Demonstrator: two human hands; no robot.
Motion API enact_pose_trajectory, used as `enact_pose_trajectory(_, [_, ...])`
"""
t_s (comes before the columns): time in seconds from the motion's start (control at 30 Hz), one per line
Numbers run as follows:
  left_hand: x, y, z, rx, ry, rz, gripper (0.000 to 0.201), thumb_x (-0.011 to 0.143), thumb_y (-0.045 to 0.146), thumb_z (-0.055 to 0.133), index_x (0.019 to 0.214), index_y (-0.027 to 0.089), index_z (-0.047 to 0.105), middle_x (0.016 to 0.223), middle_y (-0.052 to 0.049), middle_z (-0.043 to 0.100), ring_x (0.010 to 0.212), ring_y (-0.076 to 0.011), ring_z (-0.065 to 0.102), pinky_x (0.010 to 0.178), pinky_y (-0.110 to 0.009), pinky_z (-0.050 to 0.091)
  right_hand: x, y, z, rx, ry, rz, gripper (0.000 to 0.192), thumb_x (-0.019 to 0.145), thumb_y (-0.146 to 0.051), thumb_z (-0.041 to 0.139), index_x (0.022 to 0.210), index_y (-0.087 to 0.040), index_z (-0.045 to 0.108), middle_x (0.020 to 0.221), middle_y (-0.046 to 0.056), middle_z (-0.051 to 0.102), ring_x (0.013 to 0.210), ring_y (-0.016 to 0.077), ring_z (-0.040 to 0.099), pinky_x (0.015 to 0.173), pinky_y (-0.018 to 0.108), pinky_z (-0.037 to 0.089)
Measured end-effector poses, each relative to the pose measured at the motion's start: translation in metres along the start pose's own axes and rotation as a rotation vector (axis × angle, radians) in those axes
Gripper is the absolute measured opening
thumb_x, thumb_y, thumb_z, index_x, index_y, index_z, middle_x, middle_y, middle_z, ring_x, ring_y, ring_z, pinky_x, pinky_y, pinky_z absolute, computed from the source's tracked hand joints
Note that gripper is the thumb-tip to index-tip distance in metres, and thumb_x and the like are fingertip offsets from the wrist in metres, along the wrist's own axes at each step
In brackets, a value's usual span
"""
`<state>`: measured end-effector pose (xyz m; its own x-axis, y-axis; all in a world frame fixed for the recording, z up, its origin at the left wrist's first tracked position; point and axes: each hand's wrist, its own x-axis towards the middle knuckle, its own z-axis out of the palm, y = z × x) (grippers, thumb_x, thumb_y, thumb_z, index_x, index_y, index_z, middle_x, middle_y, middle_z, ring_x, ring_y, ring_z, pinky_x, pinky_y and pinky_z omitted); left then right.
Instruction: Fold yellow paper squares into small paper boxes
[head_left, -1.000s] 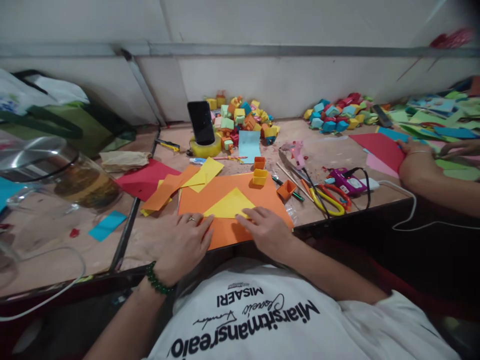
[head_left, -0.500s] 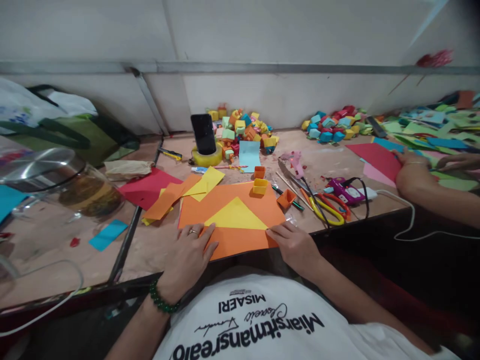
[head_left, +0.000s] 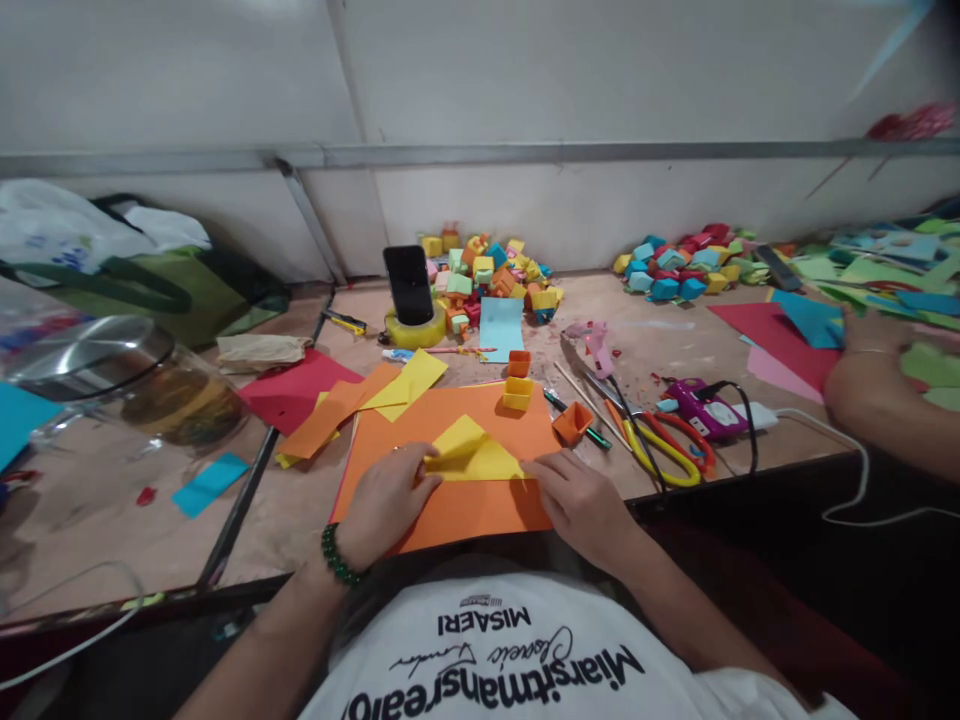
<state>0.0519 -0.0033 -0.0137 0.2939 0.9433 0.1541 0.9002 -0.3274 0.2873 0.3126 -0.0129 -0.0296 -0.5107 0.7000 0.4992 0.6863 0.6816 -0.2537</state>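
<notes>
Yellow paper, folded roughly into a triangle, rests on an orange sheet between both grips. The left hand pinches its left corner between thumb and fingers, the layer beside that grip raised and buckled; the right hand touches the opposite corner (whether pinching or merely pressing, I cannot tell). A clean fold probably calls for anchoring that right corner, matching edges near the left grip, then creasing firmly.
</notes>
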Motion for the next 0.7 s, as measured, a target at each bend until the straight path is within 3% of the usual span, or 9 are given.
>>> enact_pose_trajectory(0.1, [-0.005, 0.01, -0.005, 0.108, 0.159, 0.104, 0.023, 0.089, 0.02, 0.048, 0.073, 0.019, 0.064, 0.081, -0.005, 0.065, 0.074, -0.0175, 0.063, 0.068, -0.031, 0.05, 0.019, -0.002, -0.002, 0.0, 0.103, -0.024, 0.037, 0.094, -0.02, 0.043, 0.13, -0.014, 0.051, 0.107, 0.015, 0.065, 0.103, 0.0258, 0.059, 0.083, 0.042, 0.055])
enact_pose_trajectory(0.2, [-0.016, 0.02, -0.015, 0.226, 0.448, 0.294, 0.018, 0.089, 0.017, 0.05, 0.079, 0.021, 0.064, 0.089, -0.006, 0.068, 0.085, -0.0189, 0.065, 0.08, -0.035, 0.049, 0.033, -0.006, -0.002, 0.019, 0.198, -0.105, 0.051, 0.093, -0.028, 0.049, 0.141, -0.012, 0.038, 0.124, 0.019, 0.059, 0.121, 0.0297, 0.051, 0.097, 0.049, 0.049])
enact_pose_trajectory(0.27, [-0.025, 0.024, -0.02, 0.28, 0.571, 0.396, 0.017, 0.087, 0.012, 0.055, 0.093, 0.025, 0.064, 0.091, -0.004, 0.07, 0.09, -0.0186, 0.065, 0.086, -0.037, 0.048, 0.037, -0.007, -0.004, 0.046, 0.246, -0.172, 0.043, 0.092, -0.022, 0.049, 0.135, -0.018, 0.046, 0.121, 0.015, 0.062, 0.118, 0.027, 0.054, 0.101, 0.049, 0.045])
enact_pose_trajectory(0.37, [-0.035, 0.022, -0.021, 0.297, 0.522, 0.493, 0.027, 0.083, 0.005, 0.059, 0.102, 0.023, 0.062, 0.098, -0.005, 0.072, 0.101, -0.0192, 0.065, 0.09, -0.036, 0.047, 0.038, -0.007, -0.004, 0.059, 0.318, -0.238, 0.023, 0.089, -0.01, 0.051, 0.104, -0.022, 0.063, 0.098, 0.007, 0.069, 0.1, 0.0213, 0.061, 0.096, 0.043, 0.047])
enact_pose_trajectory(0.47, [-0.035, 0.014, -0.011, 0.288, 0.426, 0.529, 0.019, 0.085, 0.004, 0.056, 0.094, 0.019, 0.062, 0.103, -0.008, 0.073, 0.103, -0.021, 0.066, 0.09, -0.036, 0.049, 0.035, -0.005, 0.0, 0.06, 0.291, -0.286, 0.02, 0.085, -0.002, 0.052, 0.085, -0.019, 0.063, 0.096, 0.009, 0.07, 0.098, 0.0201, 0.062, 0.087, 0.037, 0.051])
enact_pose_trajectory(0.6, [-0.028, 0.012, 0.004, 0.271, 0.286, 0.516, 0.018, 0.087, 0.002, 0.048, 0.086, 0.016, 0.06, 0.105, -0.01, 0.073, 0.102, -0.0228, 0.067, 0.091, -0.038, 0.051, 0.03, -0.007, 0.014, 0.049, 0.076, -0.282, 0.029, 0.085, 0.001, 0.042, 0.093, -0.016, 0.065, 0.104, 0.012, 0.071, 0.1, 0.0207, 0.063, 0.085, 0.038, 0.054])
enact_pose_trajectory(0.7, [-0.021, 0.017, 0.007, 0.233, 0.202, 0.473, 0.022, 0.086, 0.001, 0.043, 0.089, 0.015, 0.061, 0.098, -0.011, 0.073, 0.091, -0.0209, 0.068, 0.08, -0.034, 0.055, 0.023, -0.007, 0.026, 0.074, -0.012, -0.267, 0.031, 0.083, 0.002, 0.041, 0.096, -0.014, 0.065, 0.102, 0.012, 0.071, 0.097, 0.0211, 0.065, 0.084, 0.039, 0.055])
